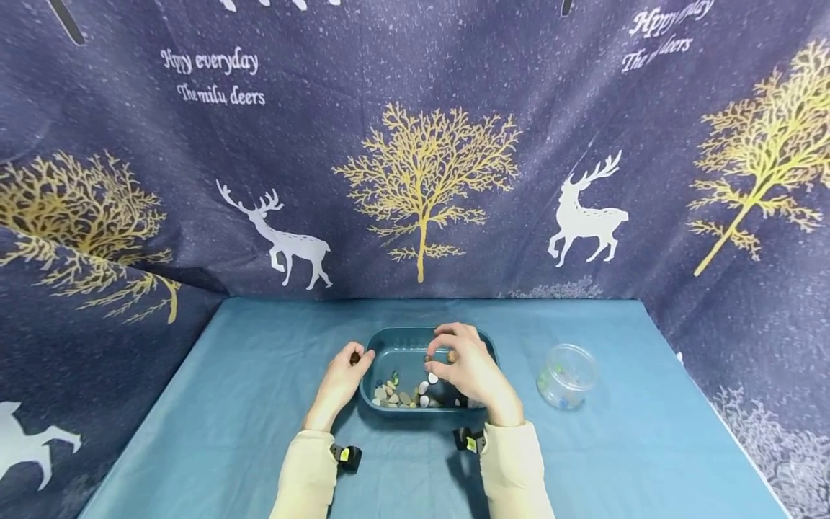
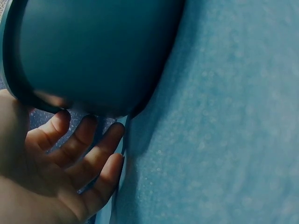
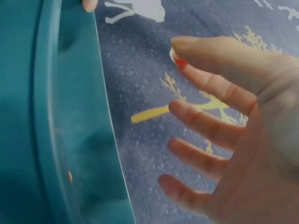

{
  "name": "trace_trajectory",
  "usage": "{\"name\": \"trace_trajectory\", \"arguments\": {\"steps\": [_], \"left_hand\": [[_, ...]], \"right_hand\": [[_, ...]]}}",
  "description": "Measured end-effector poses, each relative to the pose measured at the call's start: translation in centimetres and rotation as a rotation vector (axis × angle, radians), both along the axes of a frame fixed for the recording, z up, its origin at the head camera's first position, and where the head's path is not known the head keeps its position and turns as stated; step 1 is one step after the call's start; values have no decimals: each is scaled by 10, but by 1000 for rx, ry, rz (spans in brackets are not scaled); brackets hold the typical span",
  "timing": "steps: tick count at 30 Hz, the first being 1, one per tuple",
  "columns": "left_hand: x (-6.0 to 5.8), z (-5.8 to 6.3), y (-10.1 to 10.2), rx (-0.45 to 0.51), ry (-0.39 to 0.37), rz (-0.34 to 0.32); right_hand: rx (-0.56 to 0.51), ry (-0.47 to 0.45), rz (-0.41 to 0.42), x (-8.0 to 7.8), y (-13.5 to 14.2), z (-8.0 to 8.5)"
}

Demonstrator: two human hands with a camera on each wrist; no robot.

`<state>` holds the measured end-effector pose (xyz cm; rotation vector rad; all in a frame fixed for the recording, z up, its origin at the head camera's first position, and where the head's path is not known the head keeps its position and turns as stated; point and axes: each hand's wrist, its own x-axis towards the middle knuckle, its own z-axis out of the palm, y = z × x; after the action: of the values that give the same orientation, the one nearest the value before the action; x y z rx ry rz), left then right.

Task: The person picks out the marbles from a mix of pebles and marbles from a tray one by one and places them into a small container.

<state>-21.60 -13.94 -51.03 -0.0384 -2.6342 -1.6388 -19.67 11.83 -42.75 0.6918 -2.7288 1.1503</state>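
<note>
A dark teal plastic basin [image 1: 429, 410] holds pebbles [image 1: 405, 398] in several pale and brown shades, with a few green and blue marbles [image 1: 395, 376] among them. My left hand [image 1: 344, 371] grips the basin's left end, thumb at the rim; in the left wrist view its curled fingers [image 2: 86, 135] touch the outer wall. Above the basin's right half, my right hand [image 1: 470, 364] pinches a small, shiny white-and-red marble [image 3: 173, 54] between thumb and index finger. The other right fingers are spread, and most of the marble is hidden by the fingertips.
To the right of the basin stands a clear round plastic jar [image 1: 567, 376] with several green and blue marbles inside. A blue cloth [image 1: 616, 447] covers the table. Behind it hangs a dark curtain [image 1: 454, 216] printed with deer and trees.
</note>
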Motion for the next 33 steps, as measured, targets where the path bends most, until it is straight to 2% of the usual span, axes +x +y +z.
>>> {"name": "trace_trajectory", "arguments": {"steps": [5,10,17,24,33], "left_hand": [[0,-2,-1,3,5,1],[1,-2,0,14,-3,-1],[1,-2,0,0,8,3],[0,-3,-1,4,5,-4],[0,-2,-1,8,11,-3]], "right_hand": [[-39,39,7,-1,11,-2],[-52,87,-19,-2,22,-2],[-63,121,-97,-1,36,-1],[-87,124,-123,0,47,0],[-101,147,-234,1,66,-1]]}}
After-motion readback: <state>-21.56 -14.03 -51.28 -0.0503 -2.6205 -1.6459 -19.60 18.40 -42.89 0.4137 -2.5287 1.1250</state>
